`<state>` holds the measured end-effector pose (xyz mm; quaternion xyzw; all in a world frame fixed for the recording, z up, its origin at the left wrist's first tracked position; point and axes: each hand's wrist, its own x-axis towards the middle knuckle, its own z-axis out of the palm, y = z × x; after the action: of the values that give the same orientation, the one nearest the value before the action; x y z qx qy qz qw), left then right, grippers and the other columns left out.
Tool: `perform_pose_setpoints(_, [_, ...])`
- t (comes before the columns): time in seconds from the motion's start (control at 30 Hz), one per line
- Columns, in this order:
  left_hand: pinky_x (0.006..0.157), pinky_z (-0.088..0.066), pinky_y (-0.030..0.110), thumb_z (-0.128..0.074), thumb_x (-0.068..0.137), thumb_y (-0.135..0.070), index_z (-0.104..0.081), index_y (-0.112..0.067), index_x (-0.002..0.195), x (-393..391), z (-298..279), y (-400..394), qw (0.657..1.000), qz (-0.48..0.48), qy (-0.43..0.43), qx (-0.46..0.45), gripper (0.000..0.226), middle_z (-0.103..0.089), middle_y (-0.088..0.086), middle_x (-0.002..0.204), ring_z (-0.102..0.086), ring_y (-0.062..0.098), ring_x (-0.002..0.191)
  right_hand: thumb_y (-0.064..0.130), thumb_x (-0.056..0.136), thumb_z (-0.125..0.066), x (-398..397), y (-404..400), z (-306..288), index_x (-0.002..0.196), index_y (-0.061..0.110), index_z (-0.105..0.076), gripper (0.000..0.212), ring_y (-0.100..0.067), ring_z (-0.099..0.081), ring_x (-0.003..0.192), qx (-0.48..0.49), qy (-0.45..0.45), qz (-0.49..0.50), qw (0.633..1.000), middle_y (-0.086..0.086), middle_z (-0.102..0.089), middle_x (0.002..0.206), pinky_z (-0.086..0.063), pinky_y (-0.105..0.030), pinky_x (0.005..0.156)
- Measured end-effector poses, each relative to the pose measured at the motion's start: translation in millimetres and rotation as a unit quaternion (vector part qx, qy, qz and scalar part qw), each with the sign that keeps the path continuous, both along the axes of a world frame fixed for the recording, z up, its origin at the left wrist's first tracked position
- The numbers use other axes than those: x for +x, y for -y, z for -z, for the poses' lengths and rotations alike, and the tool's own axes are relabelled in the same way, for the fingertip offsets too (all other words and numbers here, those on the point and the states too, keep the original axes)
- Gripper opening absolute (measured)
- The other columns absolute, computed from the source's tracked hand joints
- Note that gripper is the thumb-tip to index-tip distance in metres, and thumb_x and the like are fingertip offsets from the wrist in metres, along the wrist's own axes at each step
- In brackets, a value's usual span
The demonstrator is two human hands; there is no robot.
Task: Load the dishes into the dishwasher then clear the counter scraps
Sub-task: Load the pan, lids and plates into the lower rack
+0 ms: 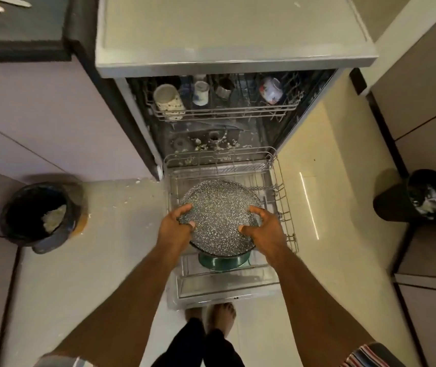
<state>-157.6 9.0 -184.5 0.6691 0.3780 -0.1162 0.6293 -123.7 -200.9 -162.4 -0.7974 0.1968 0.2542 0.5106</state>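
Both hands on a speckled grey pan (219, 217), held over the pulled-out lower rack (287, 207) of the open dishwasher (137, 123). Left hand (175, 226) grips the pan's left rim, fingers curled over the edge, thumb on the speckled surface. Right hand (264, 229) grips the right rim the same way, fingers clamped on the edge. Pan is tilted, speckled face toward the camera. A teal glass bowl (223, 262) sits in the rack just below the pan's near edge. Upper rack (224, 109) holds a spotted mug (169, 100), a small white cup (201, 92), a metal cup (224, 87) and a floral cup (271, 90). Black bin (39, 215) on the floor at left, another bin (420, 200) at right. Bare feet (220, 313) by the door edge.
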Motion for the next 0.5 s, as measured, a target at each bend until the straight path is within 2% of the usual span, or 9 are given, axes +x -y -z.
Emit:
perform_pose_setpoints(0.07, [0.079,-0.056,0.027,-0.065,0.090,0.004,-0.061,-0.026,0.134,13,13,11,1.000,0.001,-0.003,0.012,0.054,-0.065,0.001,0.120,-0.062,0.007,0.086,0.012,0.076,-0.086,10,9,16,0.139,0.018,-0.058,0.069,-0.028,-0.049,0.136,-0.037,0.008,-0.007,0.999,-0.007,-0.051,0.149,-0.039,-0.029,0.105])
perform_pose_setpoints(0.1, [0.076,-0.055,0.026,-0.065,0.090,0.004,-0.060,-0.027,0.135,20,20,17,1.000,0.002,-0.004,0.017,0.054,-0.065,-0.002,0.117,-0.062,0.007,0.083,0.016,0.078,-0.086,14,13,25,0.140,0.018,-0.057,0.068,-0.028,-0.051,0.133,-0.057,0.011,-0.009,0.998,-0.007,-0.052,0.147,-0.040,-0.028,0.103])
perform_pose_setpoints(0.2, [0.058,-0.052,0.015,-0.064,0.091,0.003,-0.057,-0.026,0.137,40,40,31,1.000,0.005,-0.015,0.025,0.055,-0.058,-0.007,0.119,-0.059,0.003,0.074,0.020,0.079,-0.085,26,18,50,0.141,0.018,-0.055,0.069,-0.029,-0.058,0.124,-0.094,0.017,-0.003,0.995,-0.008,-0.057,0.140,-0.052,-0.045,0.102])
perform_pose_setpoints(0.27, [0.049,-0.048,0.012,-0.064,0.092,0.002,-0.056,-0.029,0.137,50,53,34,0.999,0.007,-0.025,0.024,0.056,-0.055,-0.006,0.129,-0.057,0.003,0.068,0.015,0.081,-0.081,35,21,61,0.140,0.017,-0.054,0.065,-0.026,-0.064,0.112,-0.100,0.004,0.015,0.995,-0.005,-0.064,0.130,-0.056,-0.047,0.095])
perform_pose_setpoints(0.33, [0.045,-0.047,0.015,-0.066,0.092,0.000,-0.057,-0.033,0.135,57,70,35,0.999,0.008,-0.040,0.024,0.055,-0.056,0.000,0.135,-0.056,0.004,0.062,0.007,0.088,-0.072,44,26,76,0.138,0.011,-0.052,0.054,-0.018,-0.066,0.090,-0.082,-0.024,0.069,0.994,-0.003,-0.067,0.115,-0.058,-0.038,0.078])
perform_pose_setpoints(0.4, [0.046,-0.047,0.018,-0.066,0.091,0.000,-0.058,-0.032,0.134,62,82,35,0.998,-0.002,-0.058,0.017,0.054,-0.058,0.001,0.135,-0.054,0.006,0.060,0.000,0.093,-0.063,49,30,87,0.138,0.005,-0.051,0.047,-0.013,-0.063,0.078,-0.043,-0.052,0.134,0.989,-0.001,-0.066,0.099,-0.050,-0.028,0.062])
perform_pose_setpoints(0.43, [0.047,-0.047,0.018,-0.066,0.092,0.001,-0.058,-0.030,0.135,66,90,37,0.998,-0.007,-0.064,0.014,0.054,-0.059,-0.002,0.131,-0.054,0.007,0.062,-0.001,0.094,-0.061,53,34,96,0.138,0.005,-0.052,0.046,-0.017,-0.065,0.078,-0.014,-0.072,0.172,0.982,-0.003,-0.068,0.095,-0.050,-0.028,0.060])
perform_pose_setpoints(0.5, [0.050,-0.047,0.019,-0.065,0.092,0.001,-0.057,-0.028,0.137,72,103,42,0.997,-0.015,-0.080,0.001,0.054,-0.061,-0.009,0.108,-0.053,0.008,0.065,0.000,0.094,-0.061,60,41,114,0.130,0.006,-0.060,0.037,-0.028,-0.070,0.079,0.051,-0.118,0.243,0.961,-0.011,-0.074,0.092,-0.058,-0.036,0.062])
